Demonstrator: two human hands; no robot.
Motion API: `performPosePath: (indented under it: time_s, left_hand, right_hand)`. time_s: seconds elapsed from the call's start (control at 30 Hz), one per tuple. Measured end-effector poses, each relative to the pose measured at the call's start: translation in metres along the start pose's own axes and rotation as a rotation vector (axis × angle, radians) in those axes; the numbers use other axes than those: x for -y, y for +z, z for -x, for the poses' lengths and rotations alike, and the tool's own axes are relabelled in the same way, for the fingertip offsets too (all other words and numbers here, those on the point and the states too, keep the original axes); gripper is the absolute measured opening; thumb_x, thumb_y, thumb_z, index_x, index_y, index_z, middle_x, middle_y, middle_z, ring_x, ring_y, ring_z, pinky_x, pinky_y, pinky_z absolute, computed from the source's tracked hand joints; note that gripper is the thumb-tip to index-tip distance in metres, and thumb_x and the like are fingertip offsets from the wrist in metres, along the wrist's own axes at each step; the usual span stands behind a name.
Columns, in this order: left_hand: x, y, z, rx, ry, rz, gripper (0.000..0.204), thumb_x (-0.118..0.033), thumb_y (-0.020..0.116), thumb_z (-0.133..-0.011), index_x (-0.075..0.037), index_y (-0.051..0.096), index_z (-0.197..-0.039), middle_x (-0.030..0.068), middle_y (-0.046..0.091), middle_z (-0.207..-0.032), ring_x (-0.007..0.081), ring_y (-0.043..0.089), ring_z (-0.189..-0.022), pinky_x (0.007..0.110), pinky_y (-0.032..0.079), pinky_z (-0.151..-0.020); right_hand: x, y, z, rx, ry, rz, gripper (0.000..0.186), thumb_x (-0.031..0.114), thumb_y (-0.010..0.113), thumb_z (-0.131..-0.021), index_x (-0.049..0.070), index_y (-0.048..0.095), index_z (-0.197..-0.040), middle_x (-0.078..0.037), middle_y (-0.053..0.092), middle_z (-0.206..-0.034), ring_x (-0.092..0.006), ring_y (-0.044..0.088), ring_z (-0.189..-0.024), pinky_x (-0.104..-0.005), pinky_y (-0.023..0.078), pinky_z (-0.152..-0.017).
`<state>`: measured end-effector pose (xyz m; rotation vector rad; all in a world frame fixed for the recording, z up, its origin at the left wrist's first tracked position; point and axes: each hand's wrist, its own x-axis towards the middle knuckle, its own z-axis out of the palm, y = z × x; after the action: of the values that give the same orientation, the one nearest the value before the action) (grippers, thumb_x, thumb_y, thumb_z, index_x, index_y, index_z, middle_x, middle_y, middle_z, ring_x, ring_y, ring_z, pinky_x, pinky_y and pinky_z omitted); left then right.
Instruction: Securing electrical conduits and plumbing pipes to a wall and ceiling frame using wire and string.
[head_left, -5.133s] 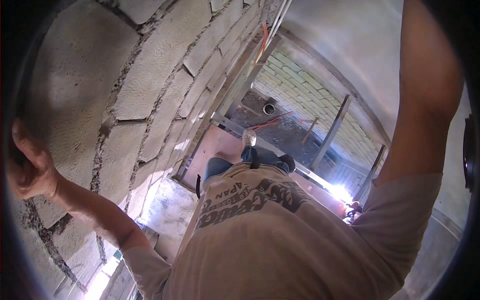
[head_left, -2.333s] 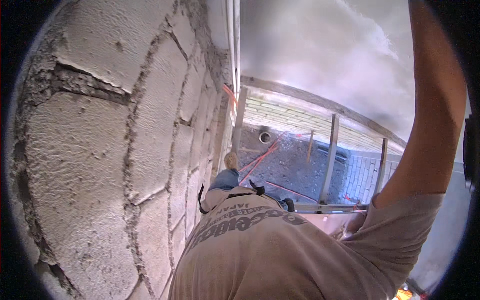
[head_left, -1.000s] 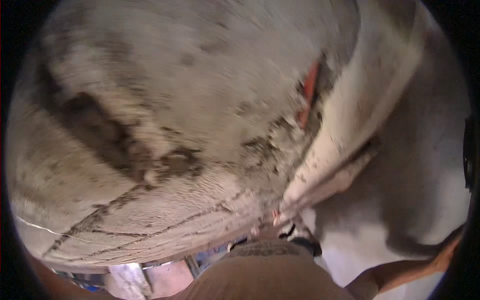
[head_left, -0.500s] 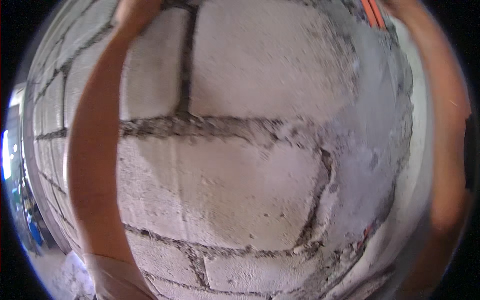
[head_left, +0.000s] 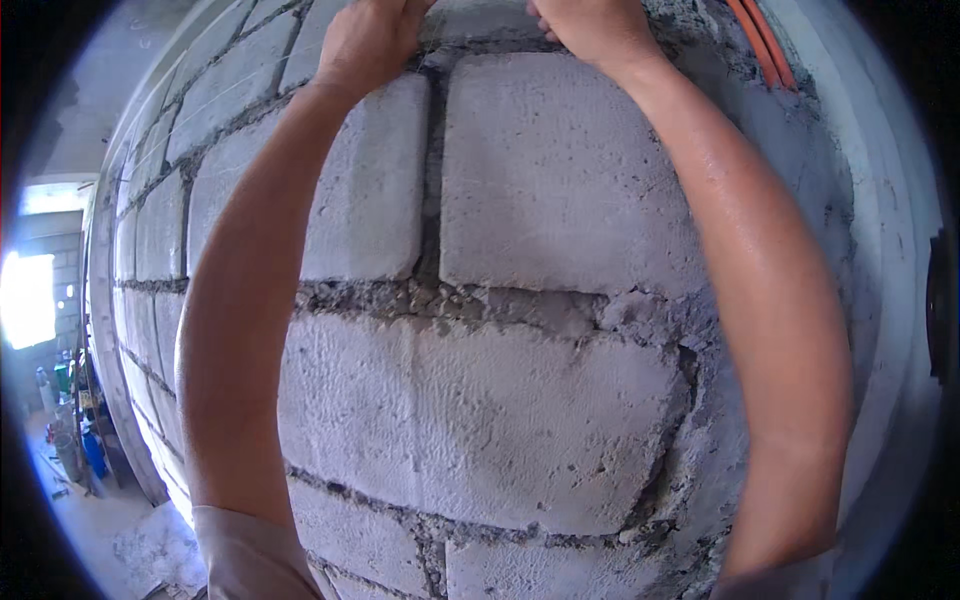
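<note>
Head view: your left hand (head_left: 373,42) at eleven o'clock and right hand (head_left: 600,32) at one look partly curled; the top edge crops both, so I can't tell what they hold. The block wall (head_left: 480,420) lies behind them, its upright joint (head_left: 433,180) running twelve-to-six, nearer your left hand.

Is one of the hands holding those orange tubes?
No, the right hand, the nearer one, is to the left of the orange tubes, with block wall showing between them.
</note>
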<state>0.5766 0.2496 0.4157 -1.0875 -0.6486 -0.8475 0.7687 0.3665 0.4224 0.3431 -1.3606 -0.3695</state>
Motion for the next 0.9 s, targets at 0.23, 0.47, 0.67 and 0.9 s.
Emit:
performPosePath:
  time_s: [0.23, 0.47, 0.67, 0.9]
  left_hand:
    - [-0.041, 0.005, -0.024, -0.096, -0.042, 0.041, 0.017, -0.023, 0.049, -0.096, -0.008, 0.055, -0.1, 0.0228, 0.064, -0.087, 0.0467, 0.06, -0.087, 0.051, 0.046, -0.069]
    - [-0.057, 0.0, -0.04, 0.028, -0.164, 0.054, 0.021, -0.025, 0.053, -0.094, -0.006, 0.058, -0.1, 0.0211, 0.066, -0.09, 0.0448, 0.062, -0.087, 0.05, 0.048, -0.072]
    - [-0.063, -0.016, -0.04, 0.136, -0.032, 0.019, 0.019, -0.023, 0.055, -0.093, -0.005, 0.06, -0.098, 0.0207, 0.065, -0.088, 0.0416, 0.063, -0.085, 0.047, 0.049, -0.069]
    - [-0.031, -0.03, -0.032, 0.036, -0.156, 0.076, 0.017, -0.02, 0.06, -0.091, -0.003, 0.062, -0.094, 0.0172, 0.064, -0.077, 0.0291, 0.062, -0.07, 0.04, 0.048, -0.065]
  right_hand:
    - [0.014, -0.006, 0.0, 0.102, 0.159, -0.023, 0.042, 0.04, 0.061, -0.088, 0.0, 0.066, -0.078, -0.015, 0.066, -0.07, -0.0255, 0.065, -0.069, -0.0414, 0.049, -0.065]
    - [0.021, -0.018, -0.021, 0.61, 0.415, -0.506, 0.017, 0.016, 0.062, -0.087, 0.002, 0.071, -0.082, -0.007, 0.068, -0.074, -0.0118, 0.059, -0.063, -0.0272, 0.045, -0.053]
    - [-0.002, -0.027, -0.027, 0.494, 0.748, -0.847, 0.013, 0.015, 0.058, -0.092, 0.005, 0.065, -0.087, -0.006, 0.066, -0.078, -0.0166, 0.064, -0.067, -0.0296, 0.054, -0.06]
    - [-0.009, -0.019, -0.053, 0.374, 0.62, -0.65, 0.01, 0.01, 0.055, -0.088, 0.005, 0.061, -0.082, -0.006, 0.055, -0.067, -0.0134, 0.044, -0.052, -0.0316, 0.029, -0.04]
